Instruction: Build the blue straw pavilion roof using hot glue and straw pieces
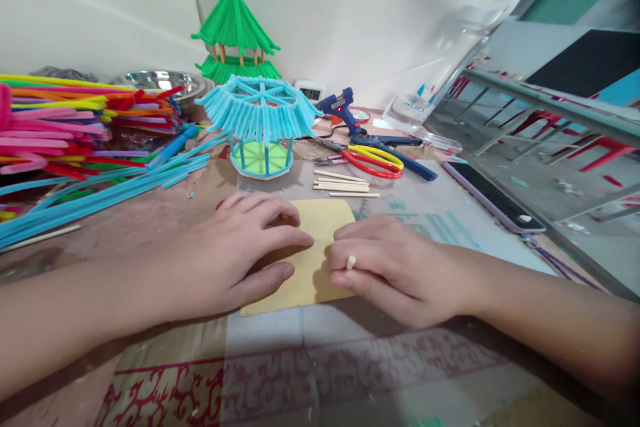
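Note:
A yellow sheet of card or paper [323, 227] lies flat on the table in front of me. Over its left side rests my left hand [250, 243], fingers loosely curved and apart, holding nothing I can see. My right hand [395, 267] is closed at the sheet's right edge. A pale wooden stick [351, 262] pokes out between its thumb and forefinger; the stick's other end is hidden. Just beyond the sheet lie several similar wooden sticks [343, 185]. Behind them stands a small pavilion with a blue pipe-cleaner roof [260, 117] and a light green floor.
Bundles of coloured pipe cleaners [55, 127] and a metal bowl [165, 83] are on the left. A green-roofed pavilion [235, 30] stands at the back. Red-and-yellow-handled scissors [375, 161], a blue glue gun [345, 110], a plastic jug [430, 87] and a phone [493, 197] lie rightward.

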{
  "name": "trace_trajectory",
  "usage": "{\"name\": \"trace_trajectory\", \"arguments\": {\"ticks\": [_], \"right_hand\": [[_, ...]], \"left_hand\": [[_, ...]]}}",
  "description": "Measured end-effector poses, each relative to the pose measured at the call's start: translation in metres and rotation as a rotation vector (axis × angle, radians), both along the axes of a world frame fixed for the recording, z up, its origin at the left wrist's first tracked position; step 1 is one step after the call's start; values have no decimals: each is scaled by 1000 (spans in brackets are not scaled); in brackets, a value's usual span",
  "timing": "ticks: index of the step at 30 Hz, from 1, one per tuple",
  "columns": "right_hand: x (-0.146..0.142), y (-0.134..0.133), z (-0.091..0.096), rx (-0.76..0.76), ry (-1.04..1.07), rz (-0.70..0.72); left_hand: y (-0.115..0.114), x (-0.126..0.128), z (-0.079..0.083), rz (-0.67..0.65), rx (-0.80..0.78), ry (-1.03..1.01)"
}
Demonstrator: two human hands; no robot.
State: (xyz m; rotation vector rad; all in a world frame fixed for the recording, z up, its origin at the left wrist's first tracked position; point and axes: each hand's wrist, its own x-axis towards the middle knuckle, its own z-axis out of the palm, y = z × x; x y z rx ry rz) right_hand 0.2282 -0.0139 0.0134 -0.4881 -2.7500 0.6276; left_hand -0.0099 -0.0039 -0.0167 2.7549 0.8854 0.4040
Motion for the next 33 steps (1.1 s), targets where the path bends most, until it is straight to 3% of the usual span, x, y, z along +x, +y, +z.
{"name": "trace_trajectory", "arguments": {"ticks": [6, 11, 16, 20, 21, 23, 26, 28, 30, 33], "right_hand": [[-6, -3, -1, -28, 15, 59], [-1, -2, 0, 33, -55, -29], [-4, -3, -1, 28, -14, 60], [3, 3, -2, 58, -64, -61], [5, 4, -3, 5, -42, -101], [5, 8, -5, -244, 106, -196], [0, 13, -7, -827, 523, -357], [-3, 18, -10, -1131, 754, -427], [-4, 23, -13, -1314, 860, -463], [-4, 26, -16, -1425, 900, -447]], "left_hand": [[0, 1, 1, 0, 7, 31], [0, 0, 0, 0, -5, 32], [-1, -1, -2, -2, -10, 14], [-1, 0, 0, -5, -6, 4], [-1, 0, 1, -7, -7, 5], [-1, 0, 2, -15, -10, -1], [-1, 0, 1, -29, -14, -31], [-1, 0, 0, -24, -11, -40], [-1, 0, 0, -14, -10, -26], [-1, 0, -1, -2, -14, -5]]}}
